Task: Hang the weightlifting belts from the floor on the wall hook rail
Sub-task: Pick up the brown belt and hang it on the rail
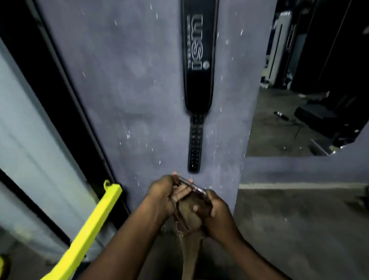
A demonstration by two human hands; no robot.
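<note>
state: both my grips, left hand point(162, 193) and right hand point(215, 212), closed on brown belt point(189, 219) | buckle point(192, 186) at 12 o'clock | risk: rail out of view, buckle may miss hook, belt drops to floor point(297, 230)

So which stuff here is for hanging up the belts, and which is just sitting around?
For the job:
- brown belt, held by the left hand and right hand
- its metal buckle at the top
- black belt, already hanging on the wall

Just around:
- yellow bar on the left
- mirror showing dark gym gear
</note>
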